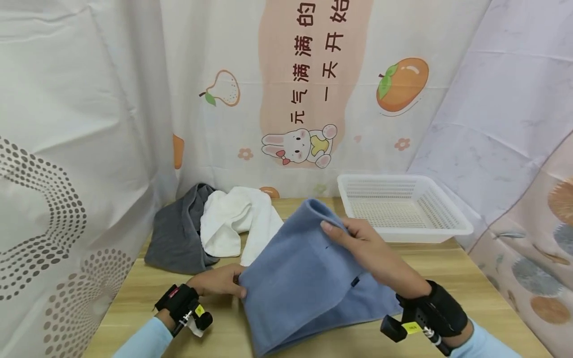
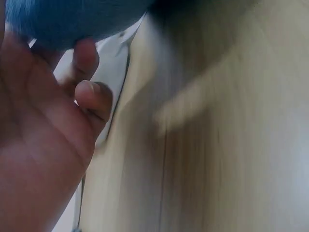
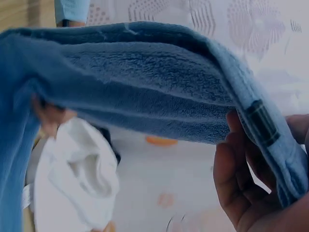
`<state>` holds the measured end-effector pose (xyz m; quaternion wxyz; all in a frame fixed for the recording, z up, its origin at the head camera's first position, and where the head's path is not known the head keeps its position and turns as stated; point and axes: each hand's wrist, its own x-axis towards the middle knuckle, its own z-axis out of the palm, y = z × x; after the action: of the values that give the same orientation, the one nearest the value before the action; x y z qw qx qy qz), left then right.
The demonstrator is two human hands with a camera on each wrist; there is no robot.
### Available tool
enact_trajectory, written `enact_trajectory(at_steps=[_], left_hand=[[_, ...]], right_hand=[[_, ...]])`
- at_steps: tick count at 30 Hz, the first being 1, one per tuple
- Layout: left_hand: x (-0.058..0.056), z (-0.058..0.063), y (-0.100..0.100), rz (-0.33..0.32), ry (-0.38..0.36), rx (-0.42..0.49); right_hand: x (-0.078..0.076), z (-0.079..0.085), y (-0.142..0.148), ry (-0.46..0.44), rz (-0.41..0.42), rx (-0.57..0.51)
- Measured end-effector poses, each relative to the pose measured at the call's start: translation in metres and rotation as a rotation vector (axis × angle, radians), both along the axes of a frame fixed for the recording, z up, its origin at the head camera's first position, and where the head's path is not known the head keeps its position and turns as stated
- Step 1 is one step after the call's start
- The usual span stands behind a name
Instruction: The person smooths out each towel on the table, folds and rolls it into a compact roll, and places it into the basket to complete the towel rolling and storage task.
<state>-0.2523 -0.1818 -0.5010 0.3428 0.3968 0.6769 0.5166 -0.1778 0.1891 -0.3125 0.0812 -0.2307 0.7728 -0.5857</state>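
A blue towel (image 1: 295, 273), folded over in layers, is partly raised off the wooden table in the head view. My right hand (image 1: 364, 248) pinches its upper edge between thumb and fingers. At the towel's left edge, my left hand (image 1: 219, 281) holds the cloth with the thumb in front. A small dark tag (image 1: 355, 281) sits on the towel's edge. In the right wrist view, the cloth sags in a band between both hands, and the fluffy inner side (image 3: 159, 63) shows. The left wrist view catches only a strip of blue cloth (image 2: 77, 21) above the fingers.
Behind the left hand lie a crumpled dark grey towel (image 1: 174, 233) and a white towel (image 1: 228, 219), side by side. A white plastic basket (image 1: 447, 231) stands at the back right of the wooden table (image 1: 438, 278). Printed curtains (image 1: 215, 139) close off the back and sides.
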Motion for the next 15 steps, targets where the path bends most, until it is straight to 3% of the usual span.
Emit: enact_trajectory(at_steps=[4, 10, 13, 15], left_hand=[[0.003, -0.001, -0.009, 0.088, 0.034, -0.05], [0.01, 0.001, -0.016, 0.233, 0.039, -0.215], [0.012, 0.001, -0.017, 0.309, 0.088, -0.298], [0.013, 0.0, -0.015, 0.351, 0.132, -0.346]], right_hand=[[-0.012, -0.024, 0.031, -0.139, -0.132, 0.053], [-0.029, -0.104, 0.075, -0.309, -0.22, 0.204], [-0.034, -0.141, 0.084, -0.371, -0.237, 0.26], [-0.034, -0.157, 0.085, -0.399, -0.251, 0.29]])
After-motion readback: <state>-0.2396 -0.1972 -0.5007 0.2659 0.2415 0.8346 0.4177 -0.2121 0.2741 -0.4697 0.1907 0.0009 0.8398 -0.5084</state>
